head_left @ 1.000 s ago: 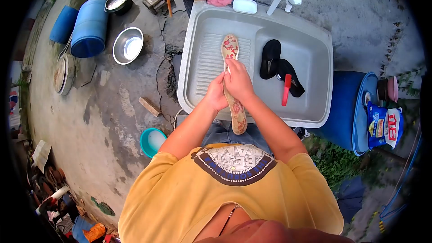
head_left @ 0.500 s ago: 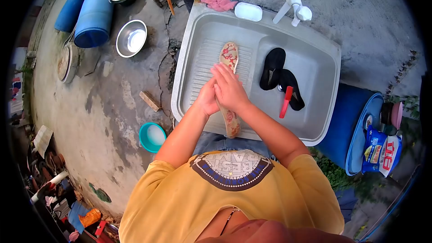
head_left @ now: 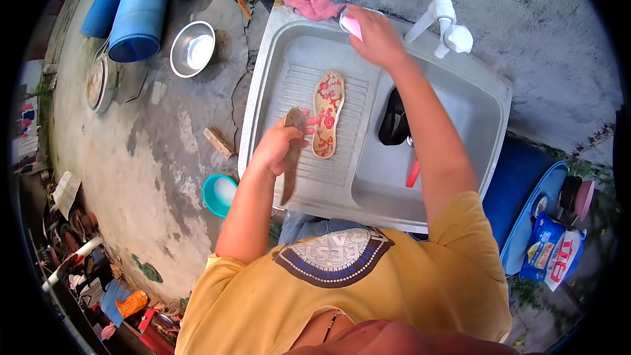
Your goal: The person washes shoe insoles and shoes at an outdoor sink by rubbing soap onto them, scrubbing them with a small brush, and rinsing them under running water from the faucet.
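My left hand [head_left: 275, 149] grips a beige insole [head_left: 290, 164] turned edge-on over the ribbed side of the sink [head_left: 315, 192]. Beside it, a second insole [head_left: 328, 115] with a red flower pattern lies flat on the ridges. Up at the sink's back rim, my right hand [head_left: 376, 36] is closed around a pale pinkish bar of soap [head_left: 352, 25] at the white soap dish [head_left: 344, 18], which the hand mostly covers. In the right basin sits a black shoe [head_left: 393, 118]; a red-handled brush [head_left: 413, 172] is partly behind my right forearm, which hides the other shoe.
A white faucet [head_left: 440, 20] rises behind the basin, and a pink cloth [head_left: 311, 5] rests on the back-left corner. On the ground to the left are a metal bowl [head_left: 192, 49] and a teal basin [head_left: 219, 195]. A blue barrel [head_left: 526, 190] stands at the right.
My hands, earlier together over the insoles, have parted. The left has lifted one insole aside, exposing the other; the right has reached up to the soap dish and grasped the bar.
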